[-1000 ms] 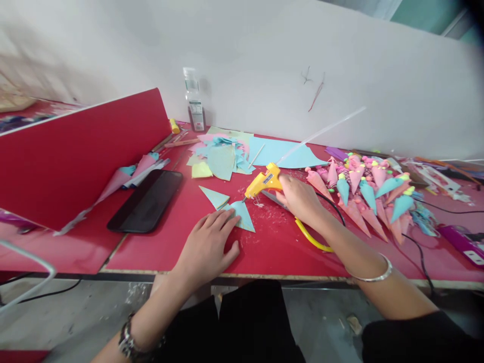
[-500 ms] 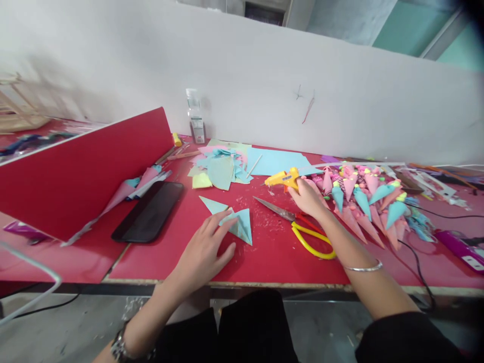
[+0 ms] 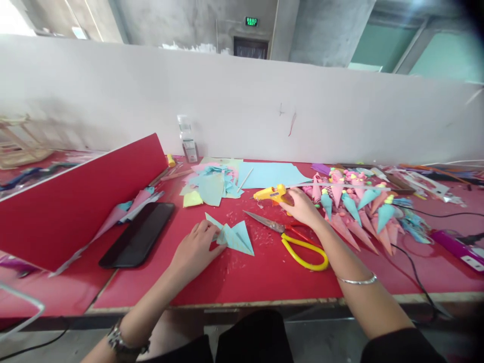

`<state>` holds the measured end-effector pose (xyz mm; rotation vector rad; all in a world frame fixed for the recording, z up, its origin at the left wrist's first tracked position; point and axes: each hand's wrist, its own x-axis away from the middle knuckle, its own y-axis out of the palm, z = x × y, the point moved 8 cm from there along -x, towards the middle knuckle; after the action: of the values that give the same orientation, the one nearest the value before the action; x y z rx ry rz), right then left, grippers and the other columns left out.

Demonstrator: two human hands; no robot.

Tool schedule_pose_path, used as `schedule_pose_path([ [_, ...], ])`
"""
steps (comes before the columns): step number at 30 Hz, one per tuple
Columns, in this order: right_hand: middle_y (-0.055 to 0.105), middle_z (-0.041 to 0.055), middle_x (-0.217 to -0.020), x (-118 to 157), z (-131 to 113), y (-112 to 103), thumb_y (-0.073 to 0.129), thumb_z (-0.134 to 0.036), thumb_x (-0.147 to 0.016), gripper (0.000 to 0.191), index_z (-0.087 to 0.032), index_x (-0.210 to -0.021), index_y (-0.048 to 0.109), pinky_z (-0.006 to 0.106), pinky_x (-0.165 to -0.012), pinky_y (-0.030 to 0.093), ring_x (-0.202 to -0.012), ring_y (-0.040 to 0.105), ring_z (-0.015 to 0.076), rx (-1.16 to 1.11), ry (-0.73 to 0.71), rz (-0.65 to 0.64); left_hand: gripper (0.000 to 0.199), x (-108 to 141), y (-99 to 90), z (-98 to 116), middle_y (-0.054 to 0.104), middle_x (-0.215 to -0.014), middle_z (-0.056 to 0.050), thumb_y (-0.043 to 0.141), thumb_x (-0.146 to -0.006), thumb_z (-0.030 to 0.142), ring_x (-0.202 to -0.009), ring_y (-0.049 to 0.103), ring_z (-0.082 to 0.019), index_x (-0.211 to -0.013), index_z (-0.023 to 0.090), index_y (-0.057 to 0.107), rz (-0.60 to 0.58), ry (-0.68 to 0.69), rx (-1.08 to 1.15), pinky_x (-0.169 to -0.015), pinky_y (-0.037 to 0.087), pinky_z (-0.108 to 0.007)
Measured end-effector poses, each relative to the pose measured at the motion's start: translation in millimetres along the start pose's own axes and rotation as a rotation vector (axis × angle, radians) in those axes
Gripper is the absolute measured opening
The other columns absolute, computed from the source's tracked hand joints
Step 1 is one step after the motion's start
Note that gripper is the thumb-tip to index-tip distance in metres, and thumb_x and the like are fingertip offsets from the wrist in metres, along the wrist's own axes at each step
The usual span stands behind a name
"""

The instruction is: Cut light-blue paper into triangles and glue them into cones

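A folded light-blue paper piece (image 3: 236, 239) lies on the red table, its pointed ends spread left and right. My left hand (image 3: 196, 250) pinches its left part between thumb and fingers. My right hand (image 3: 302, 206) is at the yellow glue gun (image 3: 270, 193), touching its rear end; the nozzle points left. How firmly the right fingers close round the handle is partly hidden. Between and in front of the hands lie scissors (image 3: 307, 254) with yellow and red handles, blades pointing up and left, beside the blue paper.
A black phone (image 3: 138, 235) lies left, by an upright red board (image 3: 83, 196). Behind are cut paper pieces (image 3: 212, 187), blue sheets (image 3: 272, 174) and a bottle (image 3: 189, 145). Pink and blue cones (image 3: 351, 206) are piled right, near a purple power strip (image 3: 459, 249).
My left fingers have closed from a spread pose onto the blue paper. The view has tilted up, showing more of the background. The right hand remains at the glue gun.
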<state>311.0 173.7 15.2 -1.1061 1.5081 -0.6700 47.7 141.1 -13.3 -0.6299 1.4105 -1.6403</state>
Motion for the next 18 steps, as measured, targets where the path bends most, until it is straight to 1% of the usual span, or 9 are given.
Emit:
schedule_pose_path([
  [2,0.061,0.0114,-0.098,0.6,0.6,-5.6,0.054,-0.031,-0.077,0.028,-0.014,-0.099,0.057,0.033,-0.081,0.041,-0.097,0.054,0.0221,0.002,-0.002,0.025,0.019,-5.5,0.7,0.6,0.053,-0.095,-0.006,0.041,-0.083,0.032,-0.086,0.056,-0.02,-0.084,0.02,0.055,-0.027,0.016,0.037,-0.075,0.046,-0.034],
  [5,0.06,0.0104,-0.093,3.0,-2.8,-19.2,0.056,-0.035,-0.076,0.026,-0.016,-0.094,0.058,0.033,-0.078,0.041,-0.093,0.054,0.0226,0.051,0.012,0.057,0.02,-15.3,-1.7,2.1,0.053,-0.091,-0.005,0.039,-0.084,0.03,-0.08,0.057,-0.018,-0.08,0.019,0.055,-0.049,0.042,0.106,-0.072,0.046,-0.032],
  [6,0.06,0.0101,-0.092,4.0,-4.2,-24.6,0.057,-0.035,-0.075,0.025,-0.016,-0.09,0.057,0.032,-0.075,0.042,-0.091,0.054,0.0227,0.079,0.027,0.064,0.02,-19.0,-5.3,3.0,0.053,-0.091,-0.005,0.038,-0.084,0.031,-0.079,0.057,-0.018,-0.08,0.019,0.054,-0.04,0.058,0.14,-0.072,0.047,-0.031],
  [8,0.06,0.0087,-0.088,6.0,-7.2,-34.0,0.06,-0.035,-0.072,0.023,-0.016,-0.084,0.056,0.03,-0.069,0.042,-0.084,0.056,0.0217,0.121,0.061,0.057,0.02,-26.7,-18.7,5.0,0.053,-0.093,-0.005,0.037,-0.085,0.032,-0.081,0.056,-0.016,-0.081,0.019,0.052,0.019,0.096,0.208,-0.074,0.047,-0.03],
  [11,0.06,0.003,-0.074,8.3,-12.0,-39.3,0.06,-0.035,-0.072,0.017,-0.019,-0.072,0.054,0.028,-0.061,0.038,-0.068,0.056,0.0176,0.11,0.092,-0.025,0.019,-37.7,-44.9,7.6,0.053,-0.098,-0.005,0.037,-0.086,0.033,-0.084,0.055,-0.015,-0.08,0.019,0.05,0.123,0.156,0.279,-0.077,0.045,-0.029],
  [14,0.057,-0.0008,-0.059,10.4,-20.8,-34.8,0.057,-0.033,-0.075,0.021,-0.019,-0.06,0.052,0.026,-0.057,0.035,-0.056,0.052,0.0138,0.026,0.068,-0.136,0.016,-48.7,-60.0,8.0,0.056,-0.096,-0.004,0.042,-0.085,0.033,-0.079,0.055,-0.014,-0.081,0.019,0.047,0.125,0.162,0.455,-0.073,0.046,-0.027],
  [16,0.055,-0.0017,-0.054,12.8,-31.4,-25.5,0.054,-0.033,-0.077,0.023,-0.019,-0.059,0.053,0.025,-0.053,0.034,-0.051,0.049,0.012,-0.119,0.019,-0.24,0.016,-55.1,-64.5,9.1,0.056,-0.097,-0.004,0.046,-0.083,0.034,-0.078,0.055,-0.013,-0.081,0.019,0.046,0.132,0.162,0.635,-0.069,0.046,-0.026],
  [18,0.057,-0.0012,-0.057,15.9,-43.8,-14.0,0.051,-0.033,-0.079,0.022,-0.018,-0.065,0.057,0.024,-0.052,0.036,-0.052,0.05,0.0112,-0.346,-0.016,-0.343,0.017,-60.3,-65.6,12.4,0.054,-0.095,-0.004,0.05,-0.081,0.035,-0.079,0.054,-0.013,-0.077,0.018,0.046,0.156,0.177,0.794,-0.067,0.045,-0.025],
])
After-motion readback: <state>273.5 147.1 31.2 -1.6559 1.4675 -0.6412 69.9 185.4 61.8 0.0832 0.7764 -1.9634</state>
